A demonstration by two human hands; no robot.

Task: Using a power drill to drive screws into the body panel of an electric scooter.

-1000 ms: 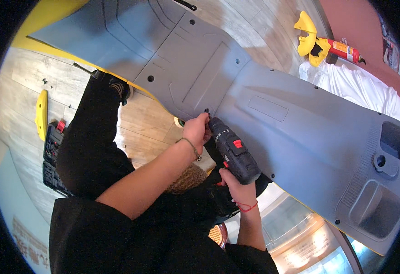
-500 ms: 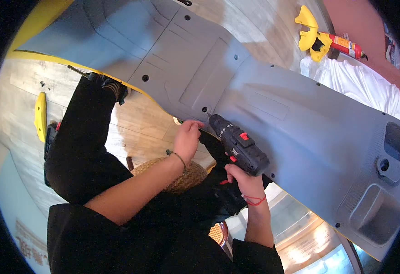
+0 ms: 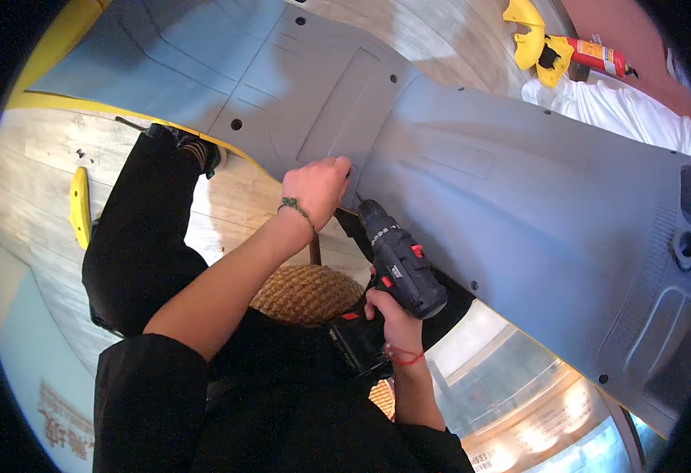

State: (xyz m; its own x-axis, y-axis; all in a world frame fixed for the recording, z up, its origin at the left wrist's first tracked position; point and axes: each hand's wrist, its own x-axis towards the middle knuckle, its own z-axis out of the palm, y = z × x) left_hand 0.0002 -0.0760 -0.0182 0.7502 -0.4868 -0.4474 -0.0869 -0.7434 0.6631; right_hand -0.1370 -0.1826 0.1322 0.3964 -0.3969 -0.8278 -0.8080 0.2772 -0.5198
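My right hand (image 3: 397,319) grips a black cordless drill (image 3: 401,256) with red buttons. Its bit points up and left, just off the surface of a large grey plastic panel (image 3: 456,197) with a yellow edge. My left hand (image 3: 318,189) is closed, fingertips pressed together at the panel's near edge, left of the drill bit. Whatever lies between those fingers is hidden, as is the screw hole beneath them. Other dark round holes dot the panel, one (image 3: 237,124) to the left and another (image 3: 394,78) farther up.
A woven stool (image 3: 306,296) stands below my left forearm. On the floor at left lie a yellow curved part (image 3: 80,206) and a few small dark pieces (image 3: 85,154). Far right are a yellow part (image 3: 528,35), a red fire extinguisher (image 3: 598,57) and white sheeting (image 3: 621,110).
My left hand has moved up and right onto the panel, over the hole. The drill has drawn back down and left, its tip away from that hole. The view has shifted slightly.
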